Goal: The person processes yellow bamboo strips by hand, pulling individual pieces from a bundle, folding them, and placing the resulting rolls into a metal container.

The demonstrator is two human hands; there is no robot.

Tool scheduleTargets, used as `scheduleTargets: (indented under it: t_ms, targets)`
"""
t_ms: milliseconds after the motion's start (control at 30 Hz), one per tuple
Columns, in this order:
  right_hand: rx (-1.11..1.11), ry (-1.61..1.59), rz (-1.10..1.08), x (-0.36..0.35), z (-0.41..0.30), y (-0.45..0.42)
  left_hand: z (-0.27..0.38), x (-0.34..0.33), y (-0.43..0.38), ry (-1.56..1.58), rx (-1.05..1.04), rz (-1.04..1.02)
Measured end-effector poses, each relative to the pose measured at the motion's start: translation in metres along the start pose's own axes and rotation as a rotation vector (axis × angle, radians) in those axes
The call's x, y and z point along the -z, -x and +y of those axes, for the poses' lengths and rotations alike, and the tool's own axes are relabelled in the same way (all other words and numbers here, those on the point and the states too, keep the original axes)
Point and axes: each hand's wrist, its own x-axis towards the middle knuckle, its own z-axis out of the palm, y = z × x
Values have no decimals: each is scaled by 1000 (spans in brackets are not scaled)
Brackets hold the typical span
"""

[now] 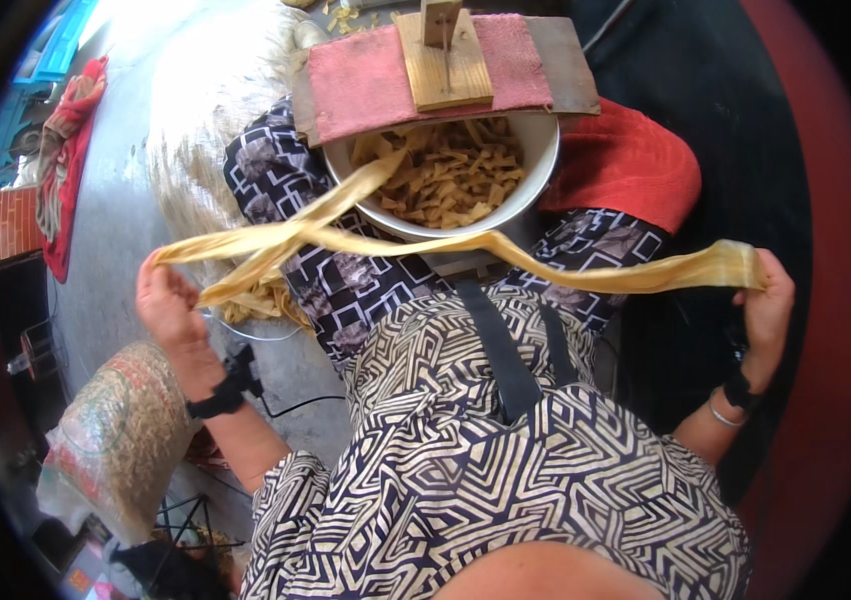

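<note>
A long, yellowish flat strip (605, 279) stretches across my lap between both hands. My left hand (168, 304) grips it at the left, where the strip folds back and its other length crosses over and reaches the bowl. At the far right my right hand (767, 300) pinches the strip's wide end. Between my knees stands a white-rimmed bowl (549, 161) with many short cut pieces (463, 176) of similar material. Above its far side lies a board with pink cloth (362, 82), bearing a wooden block (444, 64) with a thin upright metal part, perhaps a blade.
A red cloth (624, 169) lies over my right knee. A pale bundle (197, 135) in plastic and loose strips (260, 300) rest on the floor at left. Nearer me stands a filled translucent sack (122, 435). A dark cable (305, 407) runs by my left wrist.
</note>
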Motion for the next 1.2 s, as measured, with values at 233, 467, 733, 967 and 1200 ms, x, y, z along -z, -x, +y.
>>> scheduleTargets:
  t_ms: [233,467,733,967,1200]
  targets:
    - [48,-519,-255,-85,-47,-59,31,-199,110,-593,-731,-580]
    - [241,-340,151,-100,-95,-115,58,-254,192,4,-72,-1294]
    - [26,-215,-120,-68,-49,-112,53,-236,129,-304,-82,-1250]
    - [318,-157,182,-110,-25,-118,23,-257,188,-519,-832,-1239]
    - [-47,-1076,135,-115,25,-128,31,-265,195,-588,-381,-1393]
